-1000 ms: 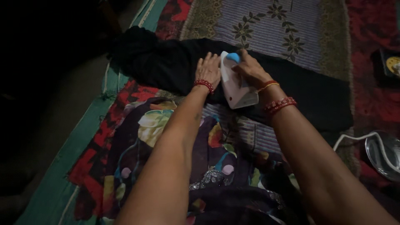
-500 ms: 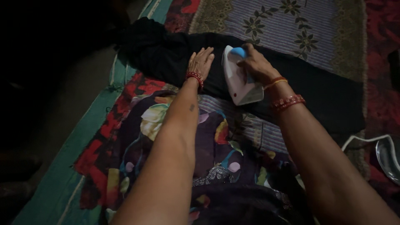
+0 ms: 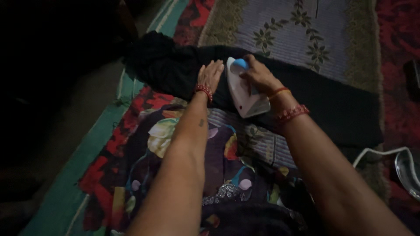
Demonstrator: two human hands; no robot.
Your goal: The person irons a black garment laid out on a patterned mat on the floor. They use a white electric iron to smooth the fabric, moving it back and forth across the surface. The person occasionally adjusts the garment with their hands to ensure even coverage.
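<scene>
A black cloth [image 3: 332,102] lies spread across a purple flowered mat [image 3: 280,26] on the floor. A white iron with a blue knob [image 3: 243,89] rests on the cloth, and my right hand [image 3: 258,76] grips its handle from above. My left hand [image 3: 210,74] lies flat on the black cloth just left of the iron, fingers together, pressing the fabric. Both wrists wear red bead bangles. The cloth bunches into a dark heap [image 3: 148,54] at its left end.
A red and green patterned blanket [image 3: 109,144] covers the floor under everything. My lap is draped in dark floral fabric [image 3: 227,175]. A white cord [image 3: 380,150] and a shiny metal dish [image 3: 409,168] sit at the right edge. The left side is dark.
The iron and my right hand slid slightly left along the black cloth. My left hand stayed flat beside it. The view shifted a little.
</scene>
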